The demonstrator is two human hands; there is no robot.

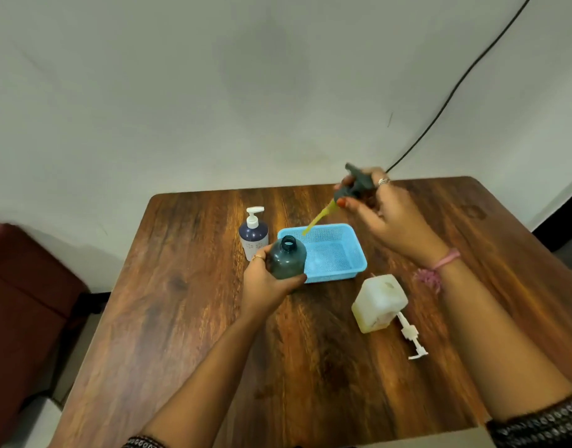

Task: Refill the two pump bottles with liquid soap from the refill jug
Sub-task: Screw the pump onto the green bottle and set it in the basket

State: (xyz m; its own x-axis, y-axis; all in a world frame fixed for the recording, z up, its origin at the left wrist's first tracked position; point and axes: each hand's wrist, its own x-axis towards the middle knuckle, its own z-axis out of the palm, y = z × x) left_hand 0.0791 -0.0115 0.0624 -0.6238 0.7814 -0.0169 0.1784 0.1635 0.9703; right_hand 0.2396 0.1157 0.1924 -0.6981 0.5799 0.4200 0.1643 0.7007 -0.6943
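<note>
The open dark pump bottle [286, 258] is gripped by the left hand [268, 279] beside the blue basket [330, 253]; its pump head [354, 185] is pinched in the right hand [384, 218]. The refill jug [378, 302] lies on the surface [187, 302].

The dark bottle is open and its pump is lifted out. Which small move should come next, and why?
Probably the right hand should lay the dark pump into the blue basket: its yellowish tube hangs right over it, and the hand must be free for the refill jug, while the left hand steadies the open bottle.
</note>
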